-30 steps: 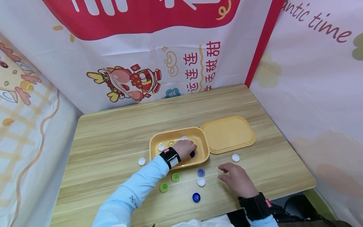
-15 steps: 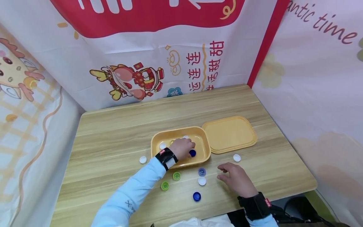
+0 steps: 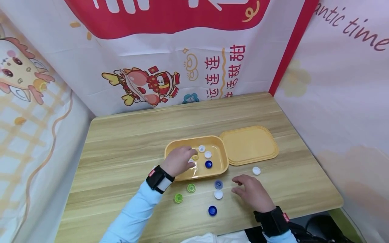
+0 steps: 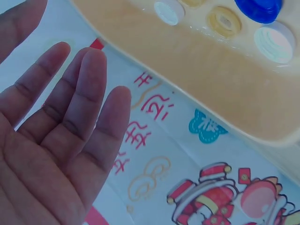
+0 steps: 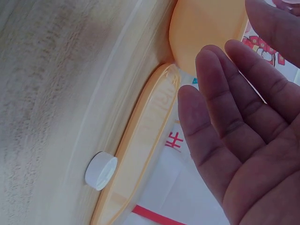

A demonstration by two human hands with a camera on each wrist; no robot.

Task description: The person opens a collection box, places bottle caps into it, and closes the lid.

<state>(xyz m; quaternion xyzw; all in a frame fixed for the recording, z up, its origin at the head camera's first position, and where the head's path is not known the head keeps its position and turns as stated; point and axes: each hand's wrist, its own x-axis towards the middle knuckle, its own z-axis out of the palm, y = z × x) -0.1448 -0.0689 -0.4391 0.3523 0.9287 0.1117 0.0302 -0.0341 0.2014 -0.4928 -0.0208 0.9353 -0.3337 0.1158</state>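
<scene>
Over the left part of the yellow box (image 3: 171,145) hovers my left hand (image 3: 179,160), its fingers loosely extended and nothing between them. Inside the box lie a dark blue cap (image 3: 208,164), a yellow cap (image 4: 224,22) and several white caps (image 3: 208,155), some partly hidden by the hand. My right hand (image 3: 253,193) hangs above the table at right with relaxed fingers, holding nothing. Near it on the table are a white cap (image 3: 256,170), a light blue cap (image 3: 218,184), another white cap (image 3: 218,194) and a dark blue cap (image 3: 212,211).
The flat yellow lid (image 3: 250,145) lies against the box's right side. Two green caps (image 3: 191,188) rest in front of the box. Printed cloth walls (image 3: 139,50) enclose the wooden table (image 3: 133,135) at the back and sides.
My left hand has moved left from the middle of the box. A white cap now shows where it was, beside the dark blue one. The right hand stays nearly still.
</scene>
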